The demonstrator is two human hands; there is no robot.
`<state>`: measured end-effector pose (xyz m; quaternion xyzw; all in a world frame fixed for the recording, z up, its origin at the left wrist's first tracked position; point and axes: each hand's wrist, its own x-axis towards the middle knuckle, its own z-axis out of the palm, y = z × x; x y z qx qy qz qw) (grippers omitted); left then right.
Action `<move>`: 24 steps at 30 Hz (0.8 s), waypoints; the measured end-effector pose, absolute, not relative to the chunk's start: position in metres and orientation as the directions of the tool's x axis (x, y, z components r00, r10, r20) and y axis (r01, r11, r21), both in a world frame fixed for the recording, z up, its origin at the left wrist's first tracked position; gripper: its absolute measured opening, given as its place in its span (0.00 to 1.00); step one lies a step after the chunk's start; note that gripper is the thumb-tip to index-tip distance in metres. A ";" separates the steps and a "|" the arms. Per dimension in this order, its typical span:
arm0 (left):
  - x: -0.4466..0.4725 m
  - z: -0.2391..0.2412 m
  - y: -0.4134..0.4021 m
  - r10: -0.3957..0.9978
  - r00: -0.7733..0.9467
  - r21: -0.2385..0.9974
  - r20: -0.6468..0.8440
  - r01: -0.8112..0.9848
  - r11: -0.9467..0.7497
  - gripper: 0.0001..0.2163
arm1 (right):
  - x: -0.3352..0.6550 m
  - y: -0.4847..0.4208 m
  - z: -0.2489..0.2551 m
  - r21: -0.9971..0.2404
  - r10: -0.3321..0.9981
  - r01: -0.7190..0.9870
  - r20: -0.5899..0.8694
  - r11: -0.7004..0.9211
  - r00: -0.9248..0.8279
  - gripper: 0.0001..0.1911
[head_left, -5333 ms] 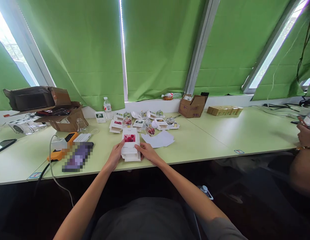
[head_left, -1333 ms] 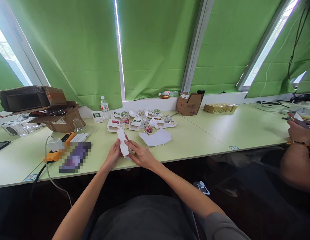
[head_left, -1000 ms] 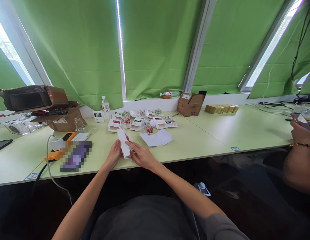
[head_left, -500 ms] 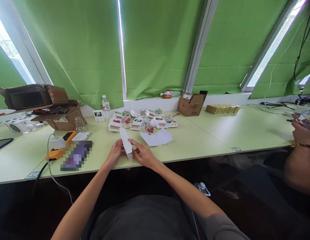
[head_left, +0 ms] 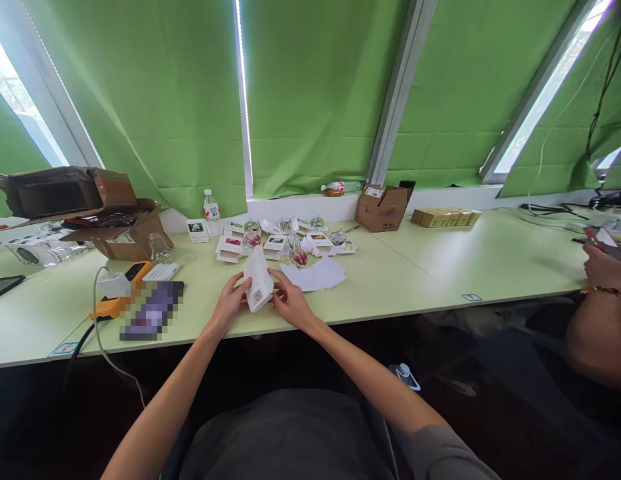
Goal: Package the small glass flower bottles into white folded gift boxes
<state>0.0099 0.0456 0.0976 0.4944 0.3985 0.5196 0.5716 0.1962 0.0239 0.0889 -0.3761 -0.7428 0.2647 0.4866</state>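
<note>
Small boxes (head_left: 229,248) ahead, room rightward

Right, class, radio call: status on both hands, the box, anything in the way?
Left hand and right hand holding white box. Barcode showing. Paper just beyond right hand.

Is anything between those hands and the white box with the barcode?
Nothing visible: the left hand and right hand both hold the white box directly. Loose white paper lies beyond the right hand, not between.

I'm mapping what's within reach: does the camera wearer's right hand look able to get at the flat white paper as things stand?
Probably yes: the flat white paper lies just beyond the right hand with nothing apparent between, though that hand would likely need to release the white carton.
</note>
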 end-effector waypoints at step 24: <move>0.008 0.095 0.048 0.990 0.053 0.980 0.131 -0.157 -0.121 0.29 | 0.200 0.041 0.084 -0.977 0.965 -0.029 0.215 0.213 -0.147 0.31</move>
